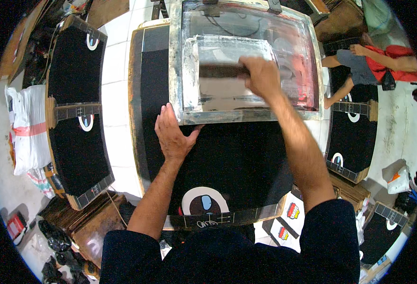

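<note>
A screen-printing frame lies over a black cloth panel. My right hand is closed on the handle of a squeegee, a dark bar smeared by motion, above the mesh. White and red ink stains mark the mesh around a paler rectangular area. At the frame's near left corner rests my left hand, fingers stretched out against the side and thumb spread along the front edge. A printed cartoon eye shows on the panel close to my body.
More black panels with printed eyes stand in rows at left and right. Another person in a red top is at the far right. White sacks and black plastic bags lie on the left.
</note>
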A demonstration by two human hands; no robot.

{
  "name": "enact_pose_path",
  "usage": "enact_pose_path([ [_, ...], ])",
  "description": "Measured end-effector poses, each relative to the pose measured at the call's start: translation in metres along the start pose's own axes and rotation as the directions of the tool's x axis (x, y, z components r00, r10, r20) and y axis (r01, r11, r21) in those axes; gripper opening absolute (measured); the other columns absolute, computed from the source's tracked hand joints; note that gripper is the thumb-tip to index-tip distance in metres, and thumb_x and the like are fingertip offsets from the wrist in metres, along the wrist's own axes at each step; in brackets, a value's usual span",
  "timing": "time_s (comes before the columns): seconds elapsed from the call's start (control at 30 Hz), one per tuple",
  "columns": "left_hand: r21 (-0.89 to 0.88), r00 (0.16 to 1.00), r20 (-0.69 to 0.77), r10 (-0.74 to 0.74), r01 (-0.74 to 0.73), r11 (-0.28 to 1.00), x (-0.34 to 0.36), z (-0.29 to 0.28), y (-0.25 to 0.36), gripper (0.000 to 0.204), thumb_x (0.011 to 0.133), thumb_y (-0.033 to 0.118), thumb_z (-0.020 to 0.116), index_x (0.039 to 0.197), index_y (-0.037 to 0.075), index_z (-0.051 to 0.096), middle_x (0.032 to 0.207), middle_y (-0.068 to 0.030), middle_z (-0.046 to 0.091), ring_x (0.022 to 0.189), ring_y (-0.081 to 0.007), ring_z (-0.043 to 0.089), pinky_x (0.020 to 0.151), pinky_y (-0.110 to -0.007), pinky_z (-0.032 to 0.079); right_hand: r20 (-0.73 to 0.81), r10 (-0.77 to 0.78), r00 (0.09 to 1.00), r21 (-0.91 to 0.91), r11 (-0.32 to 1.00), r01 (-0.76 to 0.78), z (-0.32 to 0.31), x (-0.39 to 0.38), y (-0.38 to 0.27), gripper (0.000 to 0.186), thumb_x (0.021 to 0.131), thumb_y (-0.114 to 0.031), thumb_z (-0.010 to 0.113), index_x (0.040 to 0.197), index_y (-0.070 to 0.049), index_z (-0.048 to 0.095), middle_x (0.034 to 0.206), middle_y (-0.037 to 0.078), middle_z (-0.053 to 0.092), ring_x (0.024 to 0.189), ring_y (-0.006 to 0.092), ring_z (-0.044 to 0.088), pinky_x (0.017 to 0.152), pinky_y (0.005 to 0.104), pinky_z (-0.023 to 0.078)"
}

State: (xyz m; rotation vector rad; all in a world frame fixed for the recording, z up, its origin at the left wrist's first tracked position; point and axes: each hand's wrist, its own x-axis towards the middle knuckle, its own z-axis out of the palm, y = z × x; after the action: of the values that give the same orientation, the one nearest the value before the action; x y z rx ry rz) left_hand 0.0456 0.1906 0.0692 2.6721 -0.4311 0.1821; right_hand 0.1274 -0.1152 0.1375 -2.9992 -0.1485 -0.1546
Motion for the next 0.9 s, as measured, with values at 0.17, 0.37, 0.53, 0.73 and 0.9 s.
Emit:
enact_pose_path([
  [0.17,0.027,1.0,-0.006,0.006,-0.005,1.0,0.001,0.001,0.001,0.118,0.077,0.053,0.087,0.158,-0.004,0.024,0.155,-0.0255,0.038,0.148,-0.038,0.036,0.121,-0.055,0.029,-0.27,0.025,0.963,-0.099,0.994,-0.053,0.02,0.07,0.026,0.031,0.079,-0.011,0.072,0.109,-0.017,0.068,0.098,0.005,0.071,0.1,0.0293,0.067,0.083,0.0503,0.049],
  [0.37,0.04,0.998,-0.061,0.009,-0.007,0.999,-0.001,0.005,-0.001,0.116,0.076,0.054,0.087,0.157,-0.005,0.028,0.155,-0.0268,0.041,0.144,-0.0404,0.04,0.118,-0.053,0.032,-0.154,0.086,0.984,-0.148,0.983,-0.109,0.01,0.001,-0.013,0.026,0.08,-0.013,0.072,0.106,-0.017,0.066,0.099,0.004,0.069,0.098,0.028,0.067,0.083,0.0482,0.049],
  [0.53,0.04,0.996,-0.077,0.044,-0.041,0.998,0.0,0.004,0.0,0.117,0.077,0.057,0.085,0.156,-0.007,0.028,0.152,-0.0262,0.044,0.142,-0.0405,0.042,0.118,-0.054,0.031,-0.078,0.129,0.989,-0.022,0.991,-0.131,-0.002,-0.08,-0.049,0.048,0.064,-0.007,0.083,0.106,-0.014,0.061,0.097,0.004,0.061,0.095,0.0271,0.06,0.084,0.0427,0.044],
  [0.73,-0.261,0.994,-0.08,-0.077,0.054,0.964,0.01,0.001,0.003,0.125,0.068,0.046,0.094,0.156,-0.01,0.026,0.156,-0.0302,0.041,0.146,-0.0413,0.041,0.124,-0.058,0.022,-0.134,0.095,0.986,-0.036,0.994,-0.101,-0.001,-0.087,-0.051,0.047,0.065,-0.002,0.079,0.107,-0.014,0.061,0.097,0.004,0.061,0.097,0.0265,0.06,0.086,0.0424,0.045],
  [0.9,-0.352,0.981,-0.175,-0.081,0.014,0.936,0.012,0.012,0.006,0.126,0.062,0.033,0.099,0.158,-0.009,0.027,0.159,-0.0293,0.04,0.145,-0.039,0.045,0.122,-0.055,0.031,-0.157,0.094,0.983,0.051,0.995,-0.087,-0.005,-0.093,-0.049,0.035,0.074,-0.002,0.073,0.106,-0.014,0.066,0.098,0.004,0.066,0.099,0.0275,0.063,0.093,0.045,0.045],
])
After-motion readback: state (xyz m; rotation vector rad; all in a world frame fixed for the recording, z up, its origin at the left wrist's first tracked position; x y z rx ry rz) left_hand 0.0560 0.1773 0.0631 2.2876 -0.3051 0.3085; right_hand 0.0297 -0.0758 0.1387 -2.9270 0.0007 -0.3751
